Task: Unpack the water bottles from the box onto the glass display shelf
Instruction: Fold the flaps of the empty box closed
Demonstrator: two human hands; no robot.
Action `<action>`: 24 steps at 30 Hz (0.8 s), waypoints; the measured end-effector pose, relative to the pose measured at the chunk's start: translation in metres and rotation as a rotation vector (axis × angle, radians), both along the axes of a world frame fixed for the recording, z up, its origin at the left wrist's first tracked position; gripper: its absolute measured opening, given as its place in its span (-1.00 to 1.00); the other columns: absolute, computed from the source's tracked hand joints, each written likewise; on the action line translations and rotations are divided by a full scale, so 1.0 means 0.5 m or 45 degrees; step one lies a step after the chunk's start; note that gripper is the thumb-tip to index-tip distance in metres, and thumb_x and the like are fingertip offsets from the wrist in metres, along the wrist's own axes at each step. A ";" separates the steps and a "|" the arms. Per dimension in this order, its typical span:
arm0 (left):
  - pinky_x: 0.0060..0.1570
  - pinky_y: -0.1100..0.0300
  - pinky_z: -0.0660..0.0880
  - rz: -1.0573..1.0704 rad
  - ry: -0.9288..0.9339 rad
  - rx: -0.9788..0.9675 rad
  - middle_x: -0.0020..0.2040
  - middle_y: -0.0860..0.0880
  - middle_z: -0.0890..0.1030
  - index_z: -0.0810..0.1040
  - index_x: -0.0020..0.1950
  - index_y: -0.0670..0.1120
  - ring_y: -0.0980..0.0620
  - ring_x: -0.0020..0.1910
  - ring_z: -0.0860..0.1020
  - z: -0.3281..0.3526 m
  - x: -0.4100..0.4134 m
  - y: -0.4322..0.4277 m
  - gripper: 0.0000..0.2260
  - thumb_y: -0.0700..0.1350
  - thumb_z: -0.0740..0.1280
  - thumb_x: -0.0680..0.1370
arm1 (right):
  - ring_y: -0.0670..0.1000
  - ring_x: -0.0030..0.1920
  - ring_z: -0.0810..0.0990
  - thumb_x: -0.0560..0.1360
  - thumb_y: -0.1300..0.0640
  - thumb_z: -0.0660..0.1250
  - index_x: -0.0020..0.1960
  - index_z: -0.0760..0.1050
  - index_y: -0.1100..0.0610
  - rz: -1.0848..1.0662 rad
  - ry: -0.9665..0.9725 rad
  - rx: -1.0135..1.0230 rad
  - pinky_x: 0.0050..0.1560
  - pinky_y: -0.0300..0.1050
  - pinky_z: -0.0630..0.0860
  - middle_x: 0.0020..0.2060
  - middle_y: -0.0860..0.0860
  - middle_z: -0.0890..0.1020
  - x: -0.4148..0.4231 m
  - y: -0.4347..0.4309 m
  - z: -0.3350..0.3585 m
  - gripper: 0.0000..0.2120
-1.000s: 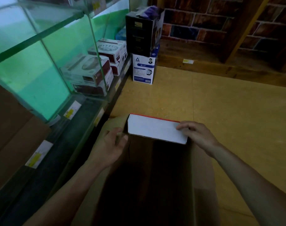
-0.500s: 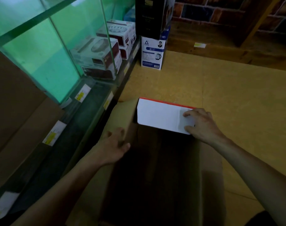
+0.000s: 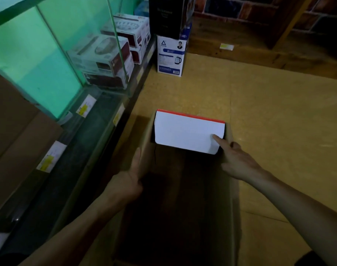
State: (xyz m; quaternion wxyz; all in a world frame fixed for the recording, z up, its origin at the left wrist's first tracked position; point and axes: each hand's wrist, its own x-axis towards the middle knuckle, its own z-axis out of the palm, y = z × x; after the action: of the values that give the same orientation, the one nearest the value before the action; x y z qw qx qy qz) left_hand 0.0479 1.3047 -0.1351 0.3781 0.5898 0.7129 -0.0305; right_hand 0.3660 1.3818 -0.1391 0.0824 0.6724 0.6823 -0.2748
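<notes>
An open brown cardboard box (image 3: 229, 189) stands on the floor in front of me, its inside dark. At its far end sits a white carton with a red top edge (image 3: 183, 131). No bare bottle shows. My left hand (image 3: 129, 181) grips the box's left wall, thumb along the inside. My right hand (image 3: 238, 162) is at the carton's near right corner, with the index finger lying on the white face and the other fingers tucked down beside it. The glass display shelf (image 3: 48, 64) runs along the left.
Several white appliance cartons (image 3: 106, 60) stand behind the glass. A blue-and-white kettle carton (image 3: 171, 54) with a black carton (image 3: 167, 14) on top stands by the shelf's far end. Yellow price tags line the shelf's dark base (image 3: 71, 160). A wooden step (image 3: 260, 52) crosses the back.
My left hand slid off the flap and took hold of the box's left wall. My right hand shifted to the white carton's near right corner. The view moved closer and lower.
</notes>
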 end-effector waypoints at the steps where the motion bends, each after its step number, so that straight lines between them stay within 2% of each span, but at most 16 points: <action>1: -0.42 0.27 0.51 0.012 -0.036 -0.003 -0.09 -0.04 0.60 -0.46 0.55 0.24 0.07 -0.32 0.64 0.005 0.004 0.004 -0.06 -0.18 0.28 0.60 | -0.02 -0.17 0.50 0.61 0.26 0.28 0.66 -0.18 -0.22 -0.010 0.019 0.013 -0.38 -0.26 0.34 0.49 0.19 0.23 -0.002 0.003 0.000 -0.13; 5: -0.24 0.15 0.60 0.033 -0.034 0.011 0.05 -0.13 0.62 -0.46 0.56 0.19 0.01 -0.25 0.64 0.012 0.027 0.034 -0.05 -0.22 0.29 0.59 | 0.08 0.01 0.51 0.59 0.28 0.28 0.66 -0.12 -0.20 -0.033 0.061 0.144 -0.25 -0.16 0.45 0.47 0.18 0.30 -0.003 0.031 0.003 -0.14; 8: -0.16 0.09 0.55 0.008 0.043 0.056 0.04 -0.17 0.62 -0.44 0.58 0.10 -0.03 -0.24 0.59 0.009 0.047 0.055 -0.06 -0.21 0.29 0.59 | 0.19 0.22 0.53 0.57 0.30 0.30 0.66 -0.05 -0.13 -0.064 0.098 0.220 0.05 0.03 0.57 0.48 0.17 0.31 0.005 0.053 0.008 -0.16; 12: -0.21 0.07 0.52 0.022 0.110 0.117 -0.09 -0.12 0.60 -0.39 0.60 0.08 -0.01 -0.32 0.55 0.006 0.058 0.079 -0.10 -0.21 0.26 0.58 | 0.26 0.43 0.39 0.58 0.23 0.34 0.65 -0.03 -0.11 -0.080 0.092 0.229 0.32 0.13 0.48 0.53 0.17 0.23 0.004 0.058 0.009 -0.19; 15: -0.30 0.12 0.46 0.017 0.174 0.178 -0.24 -0.03 0.52 -0.36 0.62 0.10 0.05 -0.40 0.48 0.006 0.053 0.091 -0.10 -0.18 0.29 0.58 | 0.28 0.53 0.23 0.61 0.12 0.34 0.64 -0.05 -0.11 -0.081 0.032 0.220 0.40 0.19 0.40 0.58 0.15 0.13 -0.005 0.051 0.006 -0.22; 16: -0.30 0.13 0.43 0.018 0.191 0.193 -0.23 -0.01 0.51 -0.33 0.62 0.10 0.06 -0.39 0.47 0.008 0.051 0.094 -0.11 -0.16 0.29 0.59 | 0.29 0.55 0.19 0.61 0.10 0.34 0.65 -0.06 -0.11 -0.079 0.015 0.218 0.42 0.20 0.39 0.59 0.15 0.09 -0.005 0.049 0.006 -0.22; 19: -0.13 0.03 0.51 0.019 0.217 0.219 0.08 -0.15 0.59 -0.21 0.64 0.10 -0.11 -0.16 0.59 0.014 0.051 0.101 -0.23 -0.02 0.28 0.63 | 0.30 0.55 0.14 0.62 0.07 0.34 0.65 -0.07 -0.09 -0.078 -0.011 0.213 0.43 0.20 0.37 0.59 0.15 0.05 -0.004 0.045 0.008 -0.22; 21: 0.03 -0.04 0.53 0.005 0.249 0.241 0.29 -0.26 0.51 -0.16 0.64 0.10 -0.26 0.08 0.61 0.014 0.056 0.101 -0.29 0.05 0.25 0.65 | 0.31 0.54 0.14 0.61 0.05 0.34 0.65 -0.06 -0.08 -0.083 -0.023 0.215 0.45 0.19 0.35 0.59 0.16 0.06 -0.007 0.043 0.011 -0.23; 24: 0.18 -0.09 0.50 -0.011 0.261 0.250 0.44 -0.31 0.37 -0.16 0.63 0.13 -0.34 0.25 0.53 0.011 0.061 0.098 -0.28 0.09 0.25 0.63 | 0.29 0.52 0.16 0.61 0.03 0.34 0.64 -0.02 -0.05 -0.082 -0.030 0.235 0.45 0.17 0.33 0.57 0.15 0.10 -0.015 0.038 0.017 -0.25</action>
State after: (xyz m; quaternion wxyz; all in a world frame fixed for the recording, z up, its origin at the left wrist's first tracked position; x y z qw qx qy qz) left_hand 0.0782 1.3539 -0.1293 0.2437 0.6209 0.7447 -0.0223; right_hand 0.3586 1.4009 -0.1304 0.0192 0.7018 0.6818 -0.2054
